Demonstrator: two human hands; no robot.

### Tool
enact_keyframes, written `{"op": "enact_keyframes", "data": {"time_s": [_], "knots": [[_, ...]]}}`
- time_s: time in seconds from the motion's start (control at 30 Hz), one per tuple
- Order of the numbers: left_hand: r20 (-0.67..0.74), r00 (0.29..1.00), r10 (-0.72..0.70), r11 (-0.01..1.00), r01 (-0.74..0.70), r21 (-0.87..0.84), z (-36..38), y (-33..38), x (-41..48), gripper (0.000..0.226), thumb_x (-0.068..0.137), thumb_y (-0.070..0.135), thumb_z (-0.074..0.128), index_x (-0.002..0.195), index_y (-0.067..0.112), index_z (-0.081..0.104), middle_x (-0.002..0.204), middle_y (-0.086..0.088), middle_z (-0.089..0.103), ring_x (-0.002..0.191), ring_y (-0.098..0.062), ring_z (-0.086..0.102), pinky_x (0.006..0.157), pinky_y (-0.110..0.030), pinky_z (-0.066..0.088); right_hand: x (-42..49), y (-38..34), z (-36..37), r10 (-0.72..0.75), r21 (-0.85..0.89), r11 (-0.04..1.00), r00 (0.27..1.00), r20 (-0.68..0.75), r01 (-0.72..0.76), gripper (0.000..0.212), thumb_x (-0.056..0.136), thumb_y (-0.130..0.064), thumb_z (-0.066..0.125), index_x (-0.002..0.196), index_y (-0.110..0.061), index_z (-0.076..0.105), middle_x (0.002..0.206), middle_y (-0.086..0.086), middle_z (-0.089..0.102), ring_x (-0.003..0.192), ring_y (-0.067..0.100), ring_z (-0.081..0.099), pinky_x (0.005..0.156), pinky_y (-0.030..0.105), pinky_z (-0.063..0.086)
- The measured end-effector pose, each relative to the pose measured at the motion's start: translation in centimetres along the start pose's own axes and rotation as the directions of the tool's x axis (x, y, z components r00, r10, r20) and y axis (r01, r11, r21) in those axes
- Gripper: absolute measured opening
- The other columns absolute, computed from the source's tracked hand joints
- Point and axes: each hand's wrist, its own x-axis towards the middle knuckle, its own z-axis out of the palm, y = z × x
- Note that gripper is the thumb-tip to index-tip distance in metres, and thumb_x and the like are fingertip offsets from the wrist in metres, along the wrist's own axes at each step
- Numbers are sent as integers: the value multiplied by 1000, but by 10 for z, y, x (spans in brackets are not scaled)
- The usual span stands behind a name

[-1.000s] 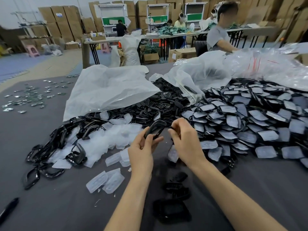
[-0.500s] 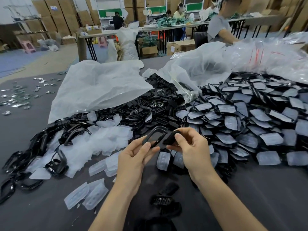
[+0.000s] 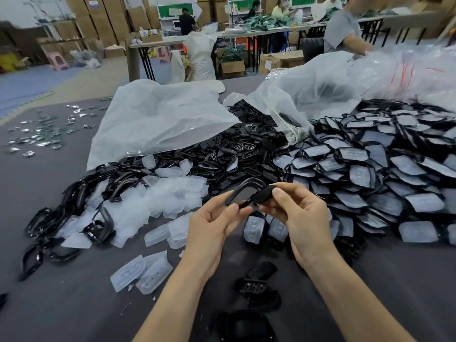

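Left hand (image 3: 212,228) pinches a frame (image 3: 249,180); right hand (image 3: 303,218) pinches an insert (image 3: 264,197) at its 3 o'clock. Their join is unclear.

Over the grey table (image 3: 74,304), the left hand (image 3: 212,228) pinches the lower edge of a black frame (image 3: 249,180), held tilted. The right hand (image 3: 301,218) pinches a small black piece (image 3: 264,196) against the frame's right end; they seem to touch, though it's hard to tell there. Behind lie clear pads (image 3: 158,201) beside a white bag (image 3: 160,124). A heap of padded black parts (image 3: 370,174) spreads right. A few loose black parts (image 3: 259,285) lie between the forearms.
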Motion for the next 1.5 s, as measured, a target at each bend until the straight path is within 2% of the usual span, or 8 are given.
{"op": "enact_keyframes", "data": {"time_s": [0.3, 0.47, 0.73, 0.87, 1.1, 1.23, 1.37, 1.5], "knots": [[-3, 1000, -8, 1000, 8, -10, 0, 1, 0, 24, 74, 9, 65, 95, 14, 76, 102, -17, 73, 90, -24, 73, 74, -23, 57, 2, 1, -1, 40, 5, 999, 999, 1, -40, 26, 86, 11, 57, 100, -10, 63, 84, 10, 64, 73, 20, 72, 68, 21, 55], [-3, 1000, -4, 1000, 4, -22, 0, 1, 0, 23, 74, 10, 65, 90, 20, 79, 99, -17, 74, 89, -24, 73, 73, -24, 57, 1, 2, -2, 42, -59, 997, 999, 11, -41, 18, 87, 9, 57, 86, -5, 69, 78, 5, 71, 75, 17, 71, 70, 20, 56], [-15, 1000, 25, 1000, -25, 7, -1, -1, 2, 28, 75, 9, 66, 103, 11, 68, 89, -15, 75, 84, -24, 74, 71, -23, 57, 4, 5, -6, 43, -197, 979, 998, -56, -53, 16, 85, 6, 63, 87, -10, 63, 70, 2, 67, 61, 14, 68, 57, 19, 53], [51, 998, 31, 991, -37, 125, -1, -3, 0, 23, 90, -1, 57, 108, 12, 66, 92, -12, 75, 85, -25, 74, 72, -23, 57, 4, 6, -8, 47, -207, 977, 999, -20, -50, 23, 86, 8, 60, 84, -14, 69, 68, -2, 71, 61, 12, 67, 58, 17, 52], [100, 994, 35, 977, -54, 206, 0, -7, -1, 26, 93, -3, 54, 109, 13, 66, 98, -13, 75, 89, -27, 73, 76, -24, 56, 4, 0, -8, 138, -106, 986, 983, 124, -125, 38, 89, 11, 47, 75, -11, 75, 71, 9, 71, 63, 15, 67, 59, 19, 52], [100, 994, 36, 951, -64, 304, -3, -8, -2, 29, 94, 1, 55, 114, 19, 66, 101, -9, 75, 94, -24, 72, 86, -30, 56, 4, -2, -10, 146, -158, 980, 972, 184, -118, 22, 88, 2, 57, 82, -11, 73, 73, 10, 70, 67, 17, 67, 61, 21, 53], [123, 992, 29, 926, -73, 371, -1, -9, -3, 30, 95, 2, 54, 117, 20, 64, 99, -3, 76, 91, -21, 73, 85, -27, 56, 5, -1, -13, 83, -316, 948, 984, 157, -29, 9, 84, 0, 66, 84, -7, 70, 71, 3, 68, 65, 12, 61, 65, 21, 53], [86, 996, 36, 921, -67, 385, 1, -10, -3, 29, 97, 3, 52, 120, 16, 63, 93, 1, 76, 85, -19, 74, 78, -23, 57, 5, -4, -14, 115, -336, 941, 977, 178, -49, 8, 83, 3, 66, 83, -5, 69, 66, 1, 65, 62, 10, 59, 61, 18, 51]]}}
